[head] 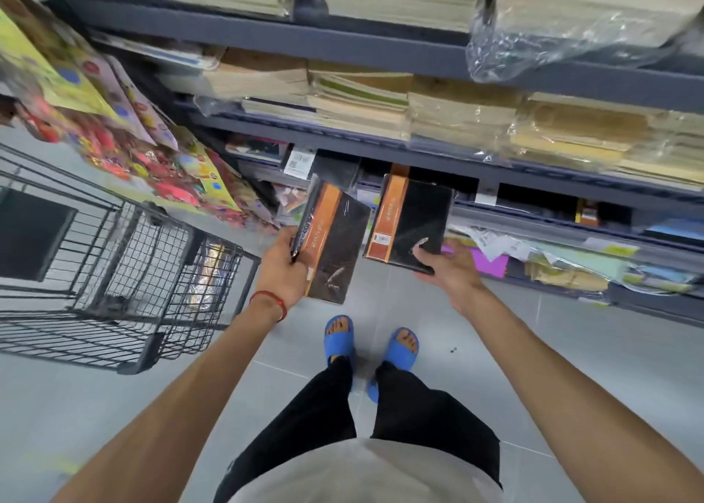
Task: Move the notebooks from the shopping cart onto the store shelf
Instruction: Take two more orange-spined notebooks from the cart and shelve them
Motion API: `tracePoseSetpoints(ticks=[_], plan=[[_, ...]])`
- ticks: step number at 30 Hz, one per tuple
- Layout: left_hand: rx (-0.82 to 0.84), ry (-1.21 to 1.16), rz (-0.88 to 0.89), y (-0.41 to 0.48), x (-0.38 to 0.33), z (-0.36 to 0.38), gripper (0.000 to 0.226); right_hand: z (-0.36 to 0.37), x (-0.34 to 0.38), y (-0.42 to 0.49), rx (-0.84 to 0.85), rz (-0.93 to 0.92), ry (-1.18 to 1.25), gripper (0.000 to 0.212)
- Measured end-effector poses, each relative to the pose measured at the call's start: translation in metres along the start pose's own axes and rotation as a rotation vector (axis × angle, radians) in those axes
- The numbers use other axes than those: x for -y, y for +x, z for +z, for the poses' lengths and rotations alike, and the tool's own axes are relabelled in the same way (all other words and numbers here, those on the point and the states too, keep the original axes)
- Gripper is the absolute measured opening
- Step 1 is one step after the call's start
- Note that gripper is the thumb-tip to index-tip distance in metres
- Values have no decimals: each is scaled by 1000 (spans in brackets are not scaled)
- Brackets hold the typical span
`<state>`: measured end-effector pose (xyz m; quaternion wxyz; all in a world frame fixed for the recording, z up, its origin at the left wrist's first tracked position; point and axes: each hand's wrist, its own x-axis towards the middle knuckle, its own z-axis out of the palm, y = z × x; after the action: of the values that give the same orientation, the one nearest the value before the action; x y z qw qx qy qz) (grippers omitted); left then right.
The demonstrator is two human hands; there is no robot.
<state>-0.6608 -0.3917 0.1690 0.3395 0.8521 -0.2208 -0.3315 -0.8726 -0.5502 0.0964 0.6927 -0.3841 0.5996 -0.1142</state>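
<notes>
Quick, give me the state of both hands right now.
Left hand: grip closed on a black-and-orange notebook.
Right hand: grip closed on a second notebook.

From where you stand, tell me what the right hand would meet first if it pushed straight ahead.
Probably the dark shelf edge: the right hand holds a black-and-orange notebook that points at it. Depth is unclear, so the notebook might slip into the slot instead.
</notes>
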Motion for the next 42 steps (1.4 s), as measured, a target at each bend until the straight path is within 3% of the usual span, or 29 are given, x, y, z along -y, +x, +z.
tracePoseSetpoints(ticks=[3, 6, 11, 18, 20, 25, 28, 33, 39, 42], plan=[[2, -40, -1, 3, -6, 0, 20, -3, -5, -1, 4, -121, -95, 70], [-20, -41, 21, 4, -11, 0, 19, 1, -10, 5, -64, -172, -130, 78], [11, -123, -33, 5, -18, 1, 21, 13, -9, 19, -247, -280, -202, 54], [30, -131, -44, 21, -9, 8, 22, 20, -13, 53, -312, -302, -191, 41], [49, -149, -50, 26, -7, 10, 31, 21, -5, 54, -308, -300, -222, 43], [121, -206, -9, 35, -10, 19, 28, 14, 0, 42, -166, -242, -155, 42], [162, -228, -37, 39, -17, 32, 28, 7, -8, 30, -123, -139, -72, 64], [177, -361, -153, 43, -38, 62, 25, 3, 1, -1, -1, -180, -35, 53], [144, -391, -193, 61, -43, 100, 30, -10, -5, -2, 167, -214, -191, 110], [173, -266, -95, 64, -36, 105, 32, -7, -14, -1, 171, -294, -320, 119]])
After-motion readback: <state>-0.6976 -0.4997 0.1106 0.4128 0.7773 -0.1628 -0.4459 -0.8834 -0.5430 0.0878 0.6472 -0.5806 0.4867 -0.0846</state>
